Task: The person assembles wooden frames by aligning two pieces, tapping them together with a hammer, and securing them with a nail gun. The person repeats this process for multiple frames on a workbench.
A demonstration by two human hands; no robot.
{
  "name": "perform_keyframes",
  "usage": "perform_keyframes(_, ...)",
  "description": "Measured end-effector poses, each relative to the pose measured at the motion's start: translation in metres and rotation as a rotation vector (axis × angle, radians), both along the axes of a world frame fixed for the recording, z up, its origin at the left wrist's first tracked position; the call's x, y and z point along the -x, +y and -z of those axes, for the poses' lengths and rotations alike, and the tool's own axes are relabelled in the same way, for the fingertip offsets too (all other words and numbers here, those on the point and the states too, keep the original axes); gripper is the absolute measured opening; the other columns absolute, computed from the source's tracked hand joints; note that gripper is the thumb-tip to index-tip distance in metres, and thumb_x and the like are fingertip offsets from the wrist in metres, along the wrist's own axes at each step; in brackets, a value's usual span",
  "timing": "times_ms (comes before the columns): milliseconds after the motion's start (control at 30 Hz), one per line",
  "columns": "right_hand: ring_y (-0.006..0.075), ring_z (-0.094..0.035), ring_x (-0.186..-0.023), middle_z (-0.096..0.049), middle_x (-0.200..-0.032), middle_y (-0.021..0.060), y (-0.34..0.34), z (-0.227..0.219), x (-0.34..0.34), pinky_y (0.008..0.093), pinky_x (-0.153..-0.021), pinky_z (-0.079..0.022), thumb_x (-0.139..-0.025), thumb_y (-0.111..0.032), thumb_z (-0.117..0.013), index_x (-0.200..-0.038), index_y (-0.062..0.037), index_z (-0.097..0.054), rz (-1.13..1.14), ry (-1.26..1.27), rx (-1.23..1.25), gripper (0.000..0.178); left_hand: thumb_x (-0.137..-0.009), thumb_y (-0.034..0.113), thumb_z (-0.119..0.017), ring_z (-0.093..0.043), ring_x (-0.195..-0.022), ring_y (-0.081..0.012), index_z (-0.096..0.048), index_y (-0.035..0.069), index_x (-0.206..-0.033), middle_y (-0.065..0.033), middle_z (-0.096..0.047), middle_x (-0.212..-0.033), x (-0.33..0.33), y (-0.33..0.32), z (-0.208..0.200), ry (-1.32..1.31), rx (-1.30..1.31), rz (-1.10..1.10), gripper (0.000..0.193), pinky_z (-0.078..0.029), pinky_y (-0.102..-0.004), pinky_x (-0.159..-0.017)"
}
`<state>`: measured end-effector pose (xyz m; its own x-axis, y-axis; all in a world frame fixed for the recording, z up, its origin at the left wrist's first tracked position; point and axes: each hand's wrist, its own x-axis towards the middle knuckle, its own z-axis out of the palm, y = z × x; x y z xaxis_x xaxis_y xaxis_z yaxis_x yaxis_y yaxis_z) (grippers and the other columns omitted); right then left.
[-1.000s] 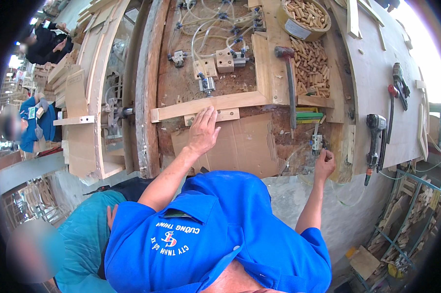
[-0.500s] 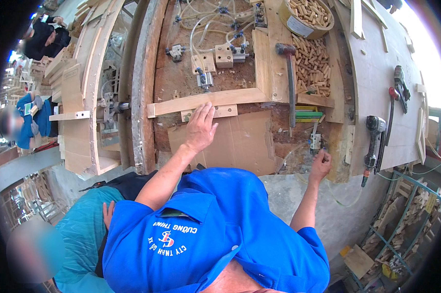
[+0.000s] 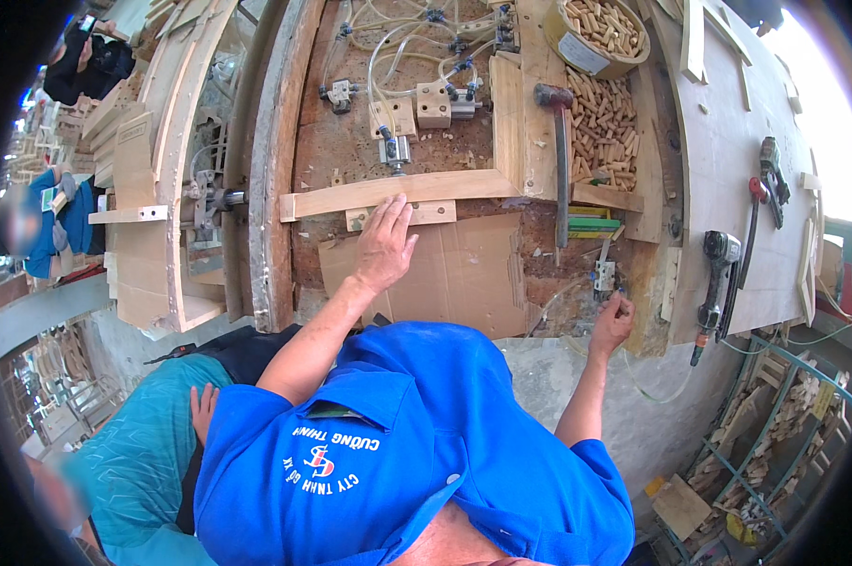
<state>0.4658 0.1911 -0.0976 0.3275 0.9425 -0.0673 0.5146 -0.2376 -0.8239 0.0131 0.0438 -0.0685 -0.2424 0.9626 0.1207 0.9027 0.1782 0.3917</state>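
Observation:
My left hand (image 3: 385,247) lies flat with its fingers stretched out, fingertips against a long wooden rail (image 3: 407,191) and palm over a drilled wooden block (image 3: 432,213). At its right end the rail meets a second wooden piece (image 3: 507,118) in a mitred corner. An air cylinder (image 3: 395,151) has its rod end close to the rail's far side. At the right, my right hand (image 3: 612,321) is closed, its fingertips pinching the dark lever of a small air valve (image 3: 605,274) with clear hoses. Part of the lever is hidden by the fingers.
A hammer (image 3: 560,170) lies beside a heap of wooden dowels (image 3: 603,132), with a tub (image 3: 586,57) of more behind. Cardboard (image 3: 454,278) covers the near bench. A power tool (image 3: 718,283) lies at the right. Another person in teal (image 3: 162,453) is close at my left.
Both hands stay in place, the left on the rail and the right at the valve. The view has shifted slightly, and the person in teal has moved toward the lower left.

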Motion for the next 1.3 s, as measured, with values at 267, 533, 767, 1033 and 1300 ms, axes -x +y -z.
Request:
perform_keyframes(267,0.0125,-0.064,-0.071,-0.067,-0.081,0.0034,0.002,0.003,0.005,0.0292,-0.066,-0.054,-0.109,-0.029,-0.068,-0.105,-0.0038,-0.066,-0.029,-0.041,-0.086,0.026,-0.090,0.017,-0.080,-0.048,-0.148,-0.0370,-0.059,-0.002,-0.144,-0.0193,-0.054,-0.156,0.002,0.001,0.000,-0.012,-0.008,-0.018,0.062,-0.038,-0.0475,-0.127)
perform_keyframes(533,0.0132,-0.062,-0.070,-0.067,-0.079,0.0037,0.004,0.007,0.003,0.0319,-0.067,-0.053,-0.109,-0.031,-0.068,-0.102,-0.0038,-0.066,-0.063,-0.223,-0.123,0.028,-0.094,0.019,-0.078,-0.060,-0.131,-0.0389,-0.063,-0.001,-0.138,-0.0200,-0.066,-0.138,0.015,0.006,-0.008,-0.105,-0.086,-0.086,0.051,-0.047,-0.0491,-0.115)
perform_keyframes(767,0.0151,-0.063,-0.070,-0.068,-0.078,0.0049,0.003,0.010,-0.004,0.0331,-0.068,-0.053,-0.107,-0.029,-0.070,-0.101,-0.0037,-0.068,-0.078,-0.255,-0.149,0.026,-0.097,0.017,-0.074,-0.070,-0.094,-0.0352,-0.069,0.003,-0.124,-0.0144,-0.071,-0.098,0.066,0.022,-0.016,-0.185,-0.161,-0.292,0.031,-0.056,-0.0482,-0.085)
perform_keyframes(1033,0.0258,-0.069,-0.082,-0.075,-0.090,0.0131,-0.002,-0.014,0.005,0.0415,-0.079,-0.056,-0.103,-0.023,-0.071,-0.099,0.0008,-0.070,-0.032,-0.436,0.173,0.024,-0.096,0.016,-0.075,-0.067,-0.085,-0.0326,-0.066,0.006,-0.104,-0.0100,-0.067,-0.090,0.077,0.029,0.017,-0.161,-0.203,-0.314,0.015,-0.051,-0.0477,-0.079)
perform_keyframes(1300,0.0326,-0.069,-0.084,-0.070,-0.092,0.0180,0.021,-0.072,0.157,0.0424,-0.079,-0.055,-0.098,-0.020,-0.075,-0.102,0.0010,-0.071,-0.392,-0.259,-0.093,0.022,-0.094,0.017,-0.077,-0.061,-0.083,-0.0292,-0.063,0.011,-0.097,-0.0062,-0.060,-0.086,0.065,0.028,0.030,-0.006,-0.224,-0.362,0.015,-0.045,-0.0467,-0.077)
